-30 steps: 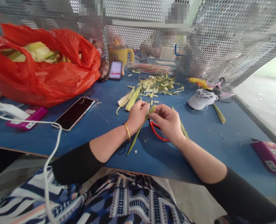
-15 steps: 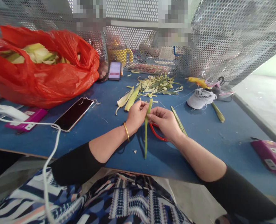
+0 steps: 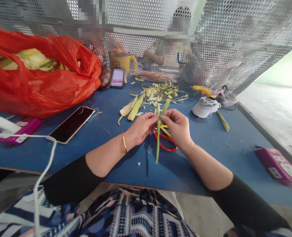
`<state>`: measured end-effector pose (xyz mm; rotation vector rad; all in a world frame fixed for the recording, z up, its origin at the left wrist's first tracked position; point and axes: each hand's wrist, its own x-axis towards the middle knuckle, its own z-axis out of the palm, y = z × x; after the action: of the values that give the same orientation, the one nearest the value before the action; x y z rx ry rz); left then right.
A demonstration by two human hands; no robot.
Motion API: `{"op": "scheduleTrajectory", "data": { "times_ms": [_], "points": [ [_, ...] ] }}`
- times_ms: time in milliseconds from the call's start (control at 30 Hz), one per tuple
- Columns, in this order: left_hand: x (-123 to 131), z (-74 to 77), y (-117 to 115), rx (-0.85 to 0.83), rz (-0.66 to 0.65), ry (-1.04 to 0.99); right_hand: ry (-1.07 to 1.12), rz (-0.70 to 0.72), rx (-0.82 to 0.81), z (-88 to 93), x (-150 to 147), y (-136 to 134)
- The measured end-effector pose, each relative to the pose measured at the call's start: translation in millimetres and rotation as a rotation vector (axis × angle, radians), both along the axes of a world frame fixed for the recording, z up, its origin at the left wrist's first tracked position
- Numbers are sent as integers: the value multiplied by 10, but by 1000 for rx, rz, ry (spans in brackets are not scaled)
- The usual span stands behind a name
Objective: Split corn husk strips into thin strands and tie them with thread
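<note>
My left hand (image 3: 141, 127) and right hand (image 3: 179, 126), fingertips closed, pinch a slim green strip (image 3: 158, 141) — flat, hanging lengthwise between them above the blue table (image 3: 225, 158). Beneath, smooth red loops (image 3: 167, 149); beyond, heaped shreds (image 3: 162, 92) — pale, curled, ragged.

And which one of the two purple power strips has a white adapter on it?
The left power strip, beside the dark-screened phone: a white adapter sits on it, while the right power strip shows none.
</note>
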<state>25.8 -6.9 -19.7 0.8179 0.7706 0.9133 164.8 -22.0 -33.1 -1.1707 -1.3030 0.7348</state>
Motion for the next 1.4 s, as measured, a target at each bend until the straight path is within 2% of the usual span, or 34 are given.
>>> {"op": "scheduleTrajectory", "data": {
  "times_ms": [200, 300, 433, 633, 767, 933, 1000, 1133, 1400],
  "points": [
    [-3, 2, 11, 8, 31, 11, -130, -62, 133, 20, -16, -40],
    [-1, -23, 25, 65, 62, 86, -36, 18, 30, 68, -20, -43],
    [3, -54, 41, 241, 129, 241, 117, 163, -180, 119, -44, -42],
    [16, -116, 64, 507, 223, 395, 193, 140, -279, 116, -96, -65],
    [46, -172, 82, 469, 201, 398, 161, 122, -185, 63, -98, -61],
    [42, -155, 99, 537, 283, 480, -65, 22, -10, 39, -102, -82],
    [35, -140, 101, 574, 294, 489, -61, 36, -19, 45, -111, -88],
    [25, -144, 100, 607, 298, 501, 117, 114, -138, 42, -121, -67],
    [28, -185, 97, 631, 250, 488, 179, 57, -157, -7, -53, -14]
  ]
}}
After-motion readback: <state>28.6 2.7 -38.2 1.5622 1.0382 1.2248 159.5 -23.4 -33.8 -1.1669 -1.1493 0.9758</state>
